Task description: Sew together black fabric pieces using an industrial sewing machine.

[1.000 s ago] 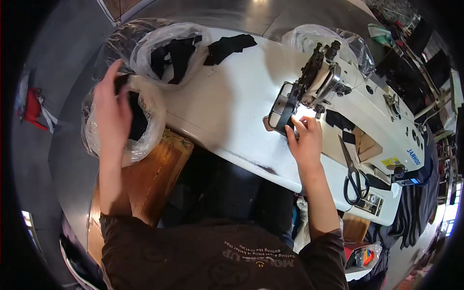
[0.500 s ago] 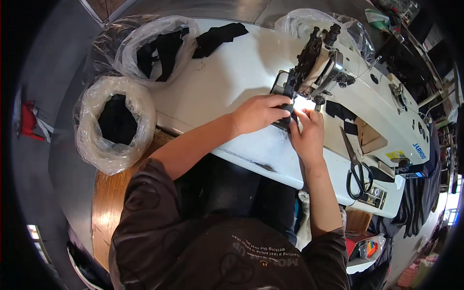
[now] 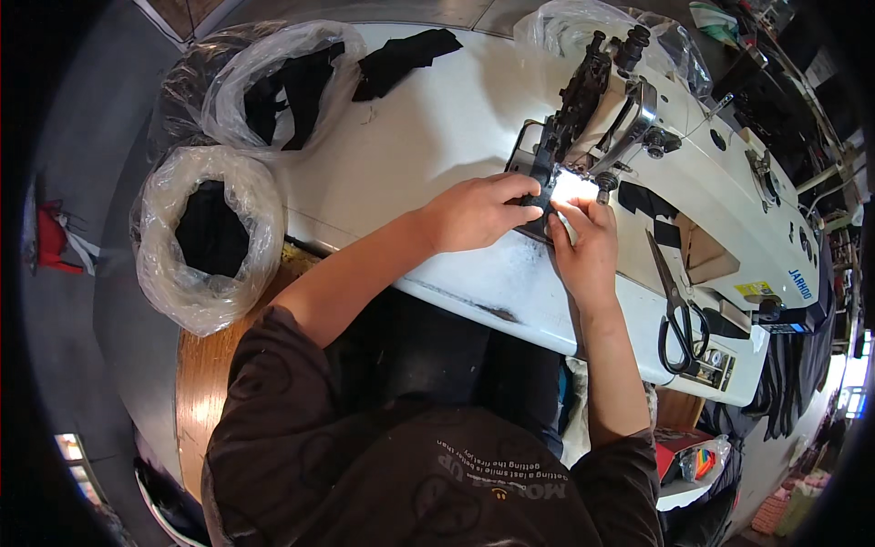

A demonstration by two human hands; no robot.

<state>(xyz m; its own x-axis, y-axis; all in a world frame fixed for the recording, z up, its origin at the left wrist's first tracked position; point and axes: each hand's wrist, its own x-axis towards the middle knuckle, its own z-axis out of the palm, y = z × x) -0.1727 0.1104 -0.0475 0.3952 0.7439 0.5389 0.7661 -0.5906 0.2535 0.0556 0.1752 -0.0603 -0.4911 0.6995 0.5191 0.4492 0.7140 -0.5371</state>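
Observation:
Under the bright lamp of a white sewing machine (image 3: 702, 173), both my hands work close to the needle area. The thumb and fingers of my left hand (image 3: 478, 214) are closed on a dark piece of fabric (image 3: 544, 175) beside the presser foot. Just to the right, my right hand (image 3: 585, 253) has its thumb and fingers bent together at the fabric's near edge. Glare and the fingers hide what its fingertips pinch. A black attachment (image 3: 583, 87) stands above the fabric.
Black-handled scissors (image 3: 679, 328) lie on the machine bed at right. Two clear plastic bags (image 3: 164, 287) of black cloth stand at left. A black fabric strip (image 3: 406, 62) lies on the far part of the white table (image 3: 383, 150). Small black pieces (image 3: 649, 202) sit by the machine arm.
The whole view has shifted slightly. My hands stay by the needle area, the left one still on the fabric; the right fingers have moved only a little.

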